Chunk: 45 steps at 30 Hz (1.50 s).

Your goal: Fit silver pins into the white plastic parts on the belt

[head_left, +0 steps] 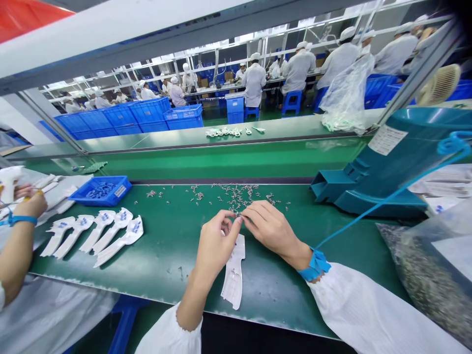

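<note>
Left hand (216, 246) and right hand (269, 228) jointly pinch a tiny metal part (239, 215) over a flat white plastic shell (234, 278); loose metal parts (236, 192) scattered within reach.

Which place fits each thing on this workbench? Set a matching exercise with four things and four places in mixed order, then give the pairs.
Things
1. blue tray
2. row of white shells
3. small metal parts
4. teal machine

Places
A. scattered along the far side of the green mat, in the middle
B. at the right end
C. far left corner
D. side by side, near left

Pairs: 1-C, 2-D, 3-A, 4-B
</note>
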Motion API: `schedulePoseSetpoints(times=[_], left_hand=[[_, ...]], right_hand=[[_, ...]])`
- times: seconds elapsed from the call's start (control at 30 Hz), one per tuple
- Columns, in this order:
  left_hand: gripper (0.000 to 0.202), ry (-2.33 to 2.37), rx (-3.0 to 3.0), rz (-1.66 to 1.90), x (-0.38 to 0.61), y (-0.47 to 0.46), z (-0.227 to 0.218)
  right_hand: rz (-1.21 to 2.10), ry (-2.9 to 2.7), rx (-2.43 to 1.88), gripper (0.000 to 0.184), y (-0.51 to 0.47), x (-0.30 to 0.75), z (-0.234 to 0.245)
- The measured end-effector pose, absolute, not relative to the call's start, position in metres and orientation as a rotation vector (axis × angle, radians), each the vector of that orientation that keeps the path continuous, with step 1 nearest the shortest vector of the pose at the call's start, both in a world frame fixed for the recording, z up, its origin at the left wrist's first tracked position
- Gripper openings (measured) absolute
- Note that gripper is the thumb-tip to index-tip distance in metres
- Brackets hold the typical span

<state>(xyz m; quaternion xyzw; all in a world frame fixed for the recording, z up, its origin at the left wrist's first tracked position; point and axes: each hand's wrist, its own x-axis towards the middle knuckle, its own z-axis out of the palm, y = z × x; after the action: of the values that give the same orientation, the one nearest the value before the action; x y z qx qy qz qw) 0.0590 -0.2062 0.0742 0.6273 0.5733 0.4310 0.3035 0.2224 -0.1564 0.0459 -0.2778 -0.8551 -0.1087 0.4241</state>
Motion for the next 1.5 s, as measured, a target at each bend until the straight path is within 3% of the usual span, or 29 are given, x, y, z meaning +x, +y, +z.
schedulePoseSetpoints(times=[0.23,0.6,0.73,0.83,0.93,1.07,1.17,1.3,1.5], left_hand=[[0.016,1.673,1.909,1.094,0.063,-0.205,0.072],[0.040,1.412,1.701,0.982,0.062,-0.200,0.084],[0.043,1.475,1.767,0.980,0.052,-0.205,0.086],[0.031,1.648,1.853,1.005,0.033,-0.210,0.069],[0.023,1.820,1.898,1.008,0.013,-0.216,0.046],[0.030,1.875,1.949,1.003,0.000,-0.231,0.030],[0.032,1.741,2.015,1.001,0.004,-0.252,0.034],[0.015,1.536,2.053,1.029,0.017,-0.280,0.041],[0.012,1.576,2.116,1.060,0.027,-0.290,0.038]], right_hand=[[-0.227,-2.212,-0.706,0.021,-0.157,0.221,0.041],[-0.381,-2.133,-0.612,0.019,-0.144,0.227,0.029],[-0.023,-1.945,-0.902,0.013,-0.141,0.234,0.038],[0.446,-1.997,-1.084,0.014,-0.143,0.241,0.047],[0.954,-2.156,-1.097,0.020,-0.149,0.242,0.055],[1.436,-2.290,-0.978,0.024,-0.160,0.233,0.063],[1.607,-2.304,-0.934,0.023,-0.168,0.223,0.069],[1.672,-2.371,-0.889,0.018,-0.176,0.214,0.078],[1.710,-2.286,-0.910,0.017,-0.181,0.206,0.078]])
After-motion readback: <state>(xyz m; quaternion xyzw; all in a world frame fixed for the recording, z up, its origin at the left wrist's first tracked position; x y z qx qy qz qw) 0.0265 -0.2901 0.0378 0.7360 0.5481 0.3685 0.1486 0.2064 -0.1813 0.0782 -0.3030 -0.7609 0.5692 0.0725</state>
